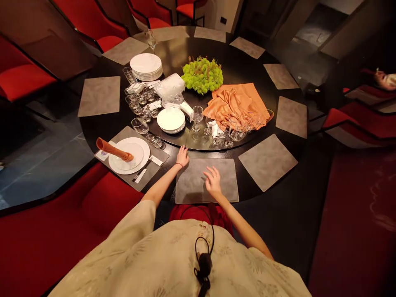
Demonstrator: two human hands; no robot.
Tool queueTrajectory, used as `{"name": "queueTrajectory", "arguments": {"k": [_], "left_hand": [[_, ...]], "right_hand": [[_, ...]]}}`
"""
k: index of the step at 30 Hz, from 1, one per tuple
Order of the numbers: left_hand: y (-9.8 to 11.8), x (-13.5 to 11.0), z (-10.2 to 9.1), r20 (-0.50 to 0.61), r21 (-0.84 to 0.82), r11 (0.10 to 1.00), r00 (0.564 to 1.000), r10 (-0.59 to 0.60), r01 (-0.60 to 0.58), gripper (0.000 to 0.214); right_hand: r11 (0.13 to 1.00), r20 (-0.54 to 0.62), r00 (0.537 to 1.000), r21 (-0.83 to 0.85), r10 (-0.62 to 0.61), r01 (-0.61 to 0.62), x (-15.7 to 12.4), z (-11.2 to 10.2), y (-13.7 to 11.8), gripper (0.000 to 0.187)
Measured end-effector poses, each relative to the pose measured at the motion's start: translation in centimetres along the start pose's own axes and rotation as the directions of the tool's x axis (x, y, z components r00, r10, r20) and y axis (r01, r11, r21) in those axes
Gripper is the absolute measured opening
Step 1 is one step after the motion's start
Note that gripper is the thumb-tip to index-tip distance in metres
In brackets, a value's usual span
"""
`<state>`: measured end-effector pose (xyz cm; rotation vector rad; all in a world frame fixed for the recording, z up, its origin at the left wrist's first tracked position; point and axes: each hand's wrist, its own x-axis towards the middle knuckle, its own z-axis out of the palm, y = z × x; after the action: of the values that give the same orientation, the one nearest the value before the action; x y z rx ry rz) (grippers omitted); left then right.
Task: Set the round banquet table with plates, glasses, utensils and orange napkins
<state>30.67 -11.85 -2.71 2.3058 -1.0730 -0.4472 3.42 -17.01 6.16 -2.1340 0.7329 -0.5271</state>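
Placemat (192, 185) under right hand (213, 183); left hand (182, 156) beside edge.

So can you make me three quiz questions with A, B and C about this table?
1. Where is the person's right hand? A: on a grey placemat. B: on a white plate. C: on the orange cloth.
2. What colour is the rolled napkin? A: blue. B: orange. C: green.
3. How do the white plates by the green moss lie? A: scattered apart. B: standing on edge. C: stacked in a pile.

1: A, the fingers rest on the mat.
2: B, the cloth shows orange.
3: C, they sit one on another.
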Motion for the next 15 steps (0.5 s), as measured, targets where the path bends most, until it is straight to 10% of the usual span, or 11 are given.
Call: {"name": "queueTrajectory", "arguments": {"k": [3,7,13,15], "left_hand": [[-0.7,4.1,0.1,0.121,0.176,0.978,0.983,-0.135,0.112,0.056],[-1.4,5.5,0.5,0.27,0.302,0.953,0.959,-0.089,0.003,0.066],[-2.3,4.9,0.8,0.37,0.291,0.95,0.929,0.002,-0.117,0.083],[-2.0,4.8,1.0,0.353,0.286,0.954,0.935,-0.017,-0.091,0.081]], "right_hand": [[0.923,0.075,0.933,0.134,0.353,-0.36,4.3,2.4,4.9,0.033],[0.475,0.182,0.595,0.442,0.783,-0.761,12.5,4.6,9.4,0.019],[0.024,0.327,0.316,0.66,0.89,-0.751,22.0,7.5,11.6,0.042],[0.049,0.344,0.375,0.677,0.861,-0.734,22.8,8.2,12.1,0.049]]}}
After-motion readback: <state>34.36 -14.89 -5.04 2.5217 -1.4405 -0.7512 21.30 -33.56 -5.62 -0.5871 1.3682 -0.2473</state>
